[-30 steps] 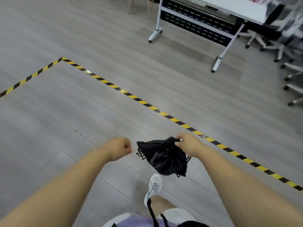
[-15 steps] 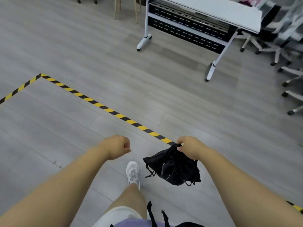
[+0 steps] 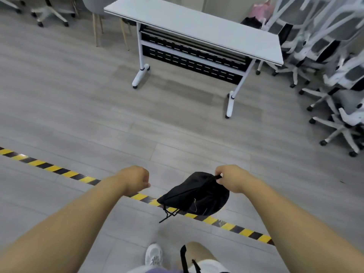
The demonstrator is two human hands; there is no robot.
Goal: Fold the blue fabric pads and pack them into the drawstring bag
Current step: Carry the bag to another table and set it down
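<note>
Right hand (image 3: 232, 179): forearm extended forward from the near right, fingers curled and pinching the gathered top of the black drawstring bag (image 3: 197, 195), which hangs below and left of the knuckles, bulging, its cords (image 3: 168, 213) dangling off the lower left corner above the yellow-black floor tape (image 3: 226, 225). Left hand (image 3: 136, 181): forearm extended from the near left, fingers closed into a fist holding nothing, well apart from the bag. Far side: white folding table (image 3: 197, 26) on grey floor, office chairs (image 3: 334, 79) stacked at far right.
</note>
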